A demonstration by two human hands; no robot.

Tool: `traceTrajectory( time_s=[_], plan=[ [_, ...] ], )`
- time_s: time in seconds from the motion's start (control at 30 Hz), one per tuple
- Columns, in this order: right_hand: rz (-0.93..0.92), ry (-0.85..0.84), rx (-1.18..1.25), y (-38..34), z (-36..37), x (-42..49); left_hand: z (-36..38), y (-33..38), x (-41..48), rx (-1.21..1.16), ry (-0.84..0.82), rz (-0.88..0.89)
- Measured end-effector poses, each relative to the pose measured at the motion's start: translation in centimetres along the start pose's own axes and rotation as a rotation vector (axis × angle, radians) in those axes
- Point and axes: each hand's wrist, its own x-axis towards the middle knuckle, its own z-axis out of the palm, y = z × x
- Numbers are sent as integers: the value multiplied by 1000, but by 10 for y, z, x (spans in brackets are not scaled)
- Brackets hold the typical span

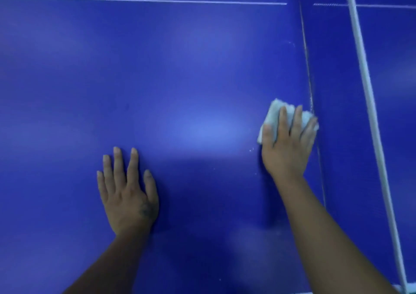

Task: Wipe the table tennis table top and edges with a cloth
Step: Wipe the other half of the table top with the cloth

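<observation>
Cloth [273, 113], white and folded, is pressed flat on the blue counter [180, 68], just left of the dark seam [307, 57] that runs up the surface. It is covered by the right grip [290, 145], whose fingers are laid straight and slightly spread across it, with the outermost fingertip reaching the seam. The left grip [128, 194] is rested palm down on the bare counter, well left of the seam, with fingers straight and spread and nothing held. A white band [364, 79] is seen right of the seam, roughly parallel with it. A thin white line [135, 0] is drawn across the far counter, stopping just short of the seam.
</observation>
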Motion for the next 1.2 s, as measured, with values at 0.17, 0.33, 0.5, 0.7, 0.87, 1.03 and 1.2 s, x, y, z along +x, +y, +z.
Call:
traceTrajectory(
  time_s=[0.17,0.33,0.5,0.7,0.87,1.03,1.2],
  plan=[
    [-134,-32,20,-75,8,47,-2,2,2,-9,-3,-25],
    [-590,-3,15,-91,30,-46,-1,0,4,-17,-13,-24],
    [-766,-71,14,-37,30,-107,0,1,3,-21,15,-18],
    [-463,-44,-76,-23,3,33,1,1,2,-14,19,-14],
    [-202,-65,-55,4,-10,86,2,1,1,-21,26,-6],
    [-108,-10,7,37,-2,-6,2,1,2,-19,26,-6],
    [-27,-55,6,52,5,-105,1,0,2,-35,7,-13]
  ],
)
